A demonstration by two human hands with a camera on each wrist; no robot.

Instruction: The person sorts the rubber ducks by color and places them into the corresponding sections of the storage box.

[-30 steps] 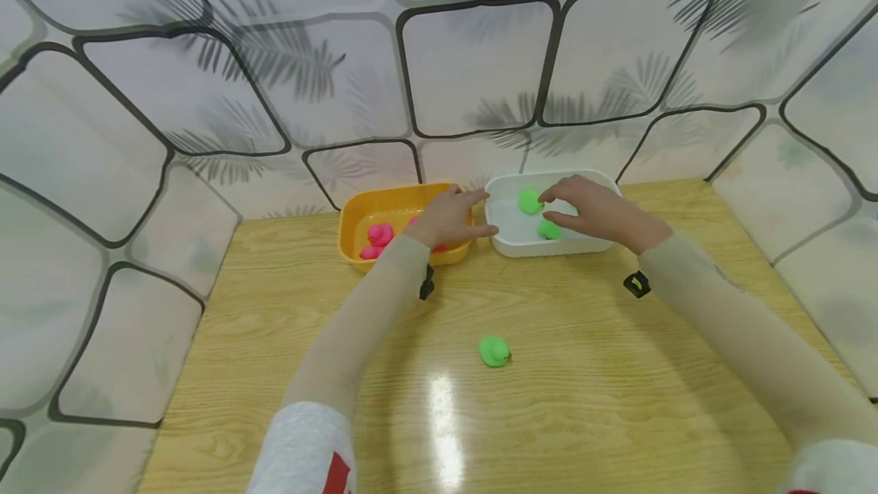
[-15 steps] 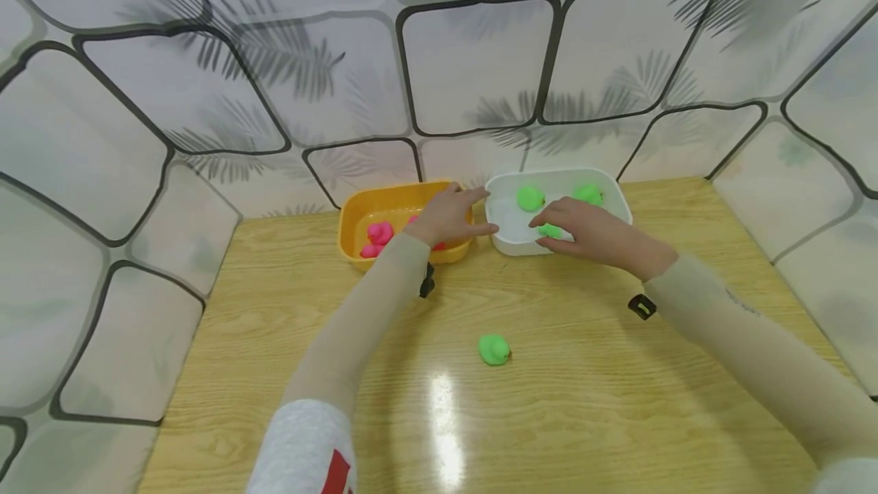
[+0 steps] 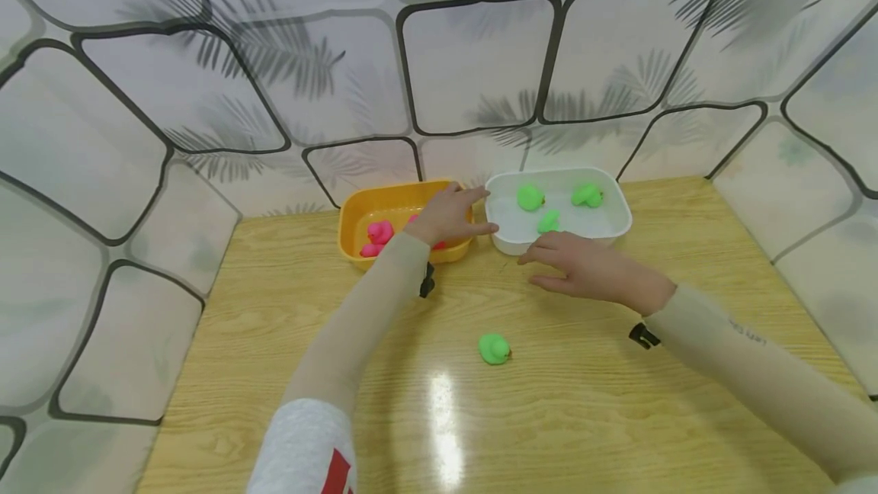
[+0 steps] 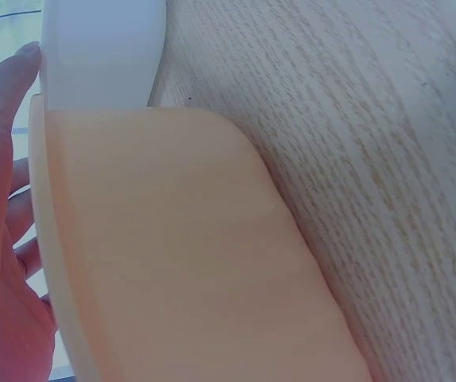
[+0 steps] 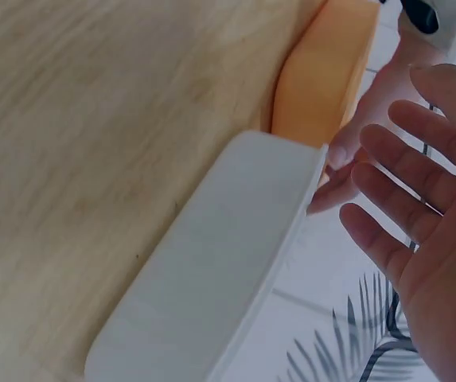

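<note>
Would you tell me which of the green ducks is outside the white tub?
The green duck lying alone on the wooden table, near the glare spot; the other three sit inside the white tub.

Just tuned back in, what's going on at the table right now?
A person is sorting small toy ducks by colour. The left hand rests on the rim of the orange tub, which holds pink ducks. The right hand is open and empty, over the table just in front of the white tub, which holds three green ducks. One loose green duck lies on the table nearer the person.
</note>
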